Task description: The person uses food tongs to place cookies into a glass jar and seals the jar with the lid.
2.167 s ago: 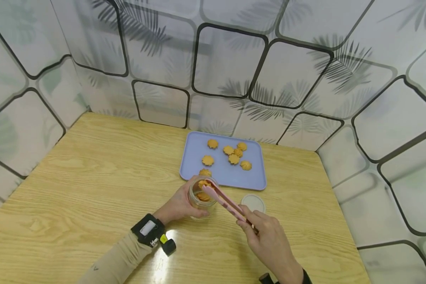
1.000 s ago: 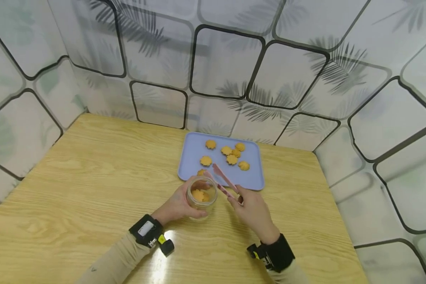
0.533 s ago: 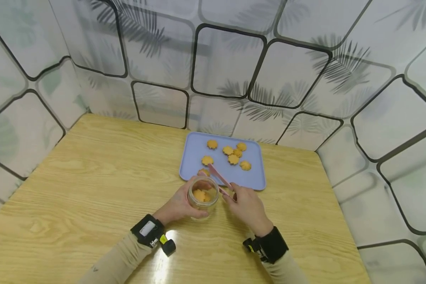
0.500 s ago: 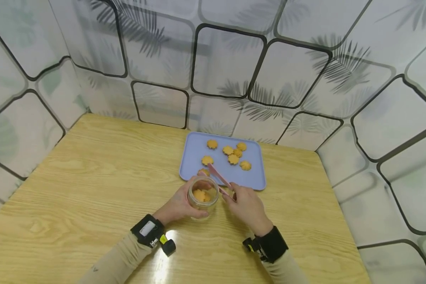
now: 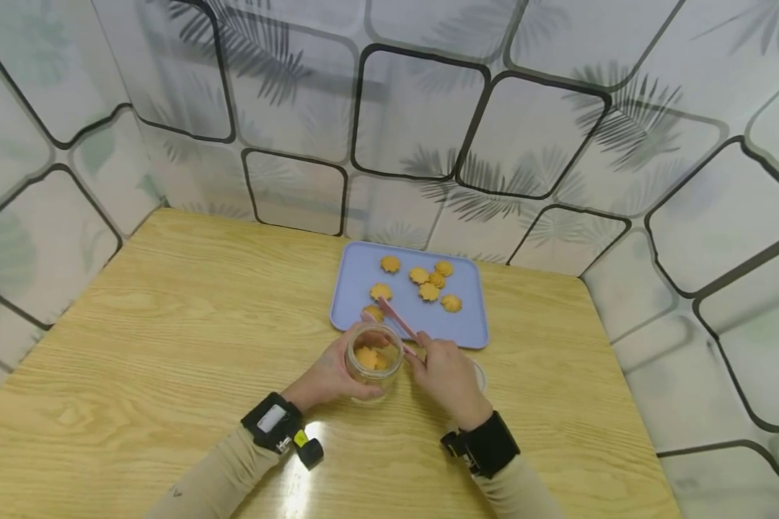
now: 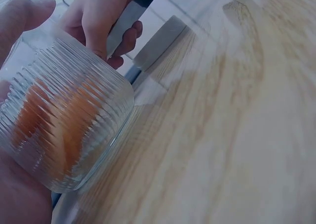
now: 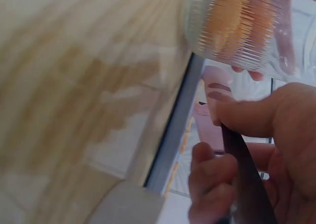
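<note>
Ribbed glass jar (image 6: 69, 117): overlapped tray's (image 5: 470, 328) near edge, left hand (image 5: 329, 376) gripping.
Round lid (image 5: 481, 376): right hand (image 5: 451, 378), holding tongs (image 5: 399, 319), partly hid it.

The right hand (image 5: 451, 378) covers most of a pale round lid (image 5: 481, 376). The clear ribbed glass jar (image 5: 389, 375) hides part of the pink tongs (image 5: 399, 317) and of the blue rectangular tray (image 5: 454, 329). Inside the jar, the golden scalloped cookies (image 6: 74, 125) look blurred; I cannot count them. The left wrist view cuts off the left hand (image 5: 331, 376).
</note>
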`<action>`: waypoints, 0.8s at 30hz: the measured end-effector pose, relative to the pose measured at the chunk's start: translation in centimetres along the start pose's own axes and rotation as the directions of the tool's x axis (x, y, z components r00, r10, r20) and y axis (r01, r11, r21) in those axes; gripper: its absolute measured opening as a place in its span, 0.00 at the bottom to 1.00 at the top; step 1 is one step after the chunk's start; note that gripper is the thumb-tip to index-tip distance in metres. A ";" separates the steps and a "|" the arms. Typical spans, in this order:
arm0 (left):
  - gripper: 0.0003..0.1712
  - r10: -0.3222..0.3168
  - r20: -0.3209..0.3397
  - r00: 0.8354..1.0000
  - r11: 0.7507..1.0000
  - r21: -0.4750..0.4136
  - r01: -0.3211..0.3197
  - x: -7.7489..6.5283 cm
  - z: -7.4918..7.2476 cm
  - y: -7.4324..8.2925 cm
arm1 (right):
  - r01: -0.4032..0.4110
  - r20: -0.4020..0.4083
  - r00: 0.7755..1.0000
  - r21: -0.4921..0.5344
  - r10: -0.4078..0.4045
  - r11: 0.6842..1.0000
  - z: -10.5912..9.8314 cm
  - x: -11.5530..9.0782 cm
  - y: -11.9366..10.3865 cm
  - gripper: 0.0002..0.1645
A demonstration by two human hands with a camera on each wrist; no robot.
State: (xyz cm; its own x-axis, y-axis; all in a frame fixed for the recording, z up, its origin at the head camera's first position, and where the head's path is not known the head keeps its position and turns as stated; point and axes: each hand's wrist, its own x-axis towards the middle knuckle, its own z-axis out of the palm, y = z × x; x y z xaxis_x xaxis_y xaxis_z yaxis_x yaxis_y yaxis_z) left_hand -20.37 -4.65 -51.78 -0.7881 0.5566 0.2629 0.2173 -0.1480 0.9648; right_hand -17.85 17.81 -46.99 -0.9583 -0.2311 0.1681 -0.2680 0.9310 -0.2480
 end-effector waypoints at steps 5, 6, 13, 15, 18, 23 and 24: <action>0.49 0.002 -0.002 1.000 1.000 0.001 -0.002 0.1 0.1 0.0 | -0.005 -0.011 1.000 -0.057 0.004 0.998 0.1 -0.5 -0.1 0.17; 0.49 0.001 -0.004 1.000 1.000 0.004 -0.001 0.1 0.1 0.0 | -0.003 -0.017 1.000 -0.067 0.002 0.998 0.1 -0.6 -0.1 0.17; 0.50 0.010 -0.001 1.000 1.000 -0.007 -0.010 0.0 0.1 -0.1 | 0.012 -0.066 0.998 -0.091 -0.018 0.996 -0.1 -1.1 0.4 0.14; 0.51 0.012 0.002 1.000 1.000 -0.022 -0.012 -0.1 0.1 -0.1 | 0.008 -0.075 0.997 -0.091 -0.015 0.996 -0.2 -1.3 0.5 0.13; 0.50 0.004 0.001 1.000 0.999 -0.036 -0.004 0.0 0.0 -0.1 | 0.018 -0.095 0.995 -0.091 -0.026 0.996 -0.4 -1.6 0.8 0.10; 0.50 -0.010 0.007 1.000 0.999 -0.034 0.011 -0.1 0.0 -0.1 | 0.043 -0.137 0.989 -0.088 -0.055 0.995 -1.0 -2.3 1.2 0.09; 0.50 -0.014 0.008 1.000 0.999 -0.033 0.014 -0.1 0.0 -0.1 | 0.041 -0.142 0.988 -0.086 -0.053 0.995 -1.2 -2.4 1.3 0.11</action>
State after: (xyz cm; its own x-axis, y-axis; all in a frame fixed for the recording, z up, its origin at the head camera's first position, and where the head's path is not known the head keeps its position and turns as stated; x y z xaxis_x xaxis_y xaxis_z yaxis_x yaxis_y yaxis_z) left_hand -20.28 -4.74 -51.88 -0.7867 0.5648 0.2494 0.1868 -0.1672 0.9681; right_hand -15.78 19.88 -46.61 -0.9189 -0.2376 0.3149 -0.2976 0.9415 -0.1582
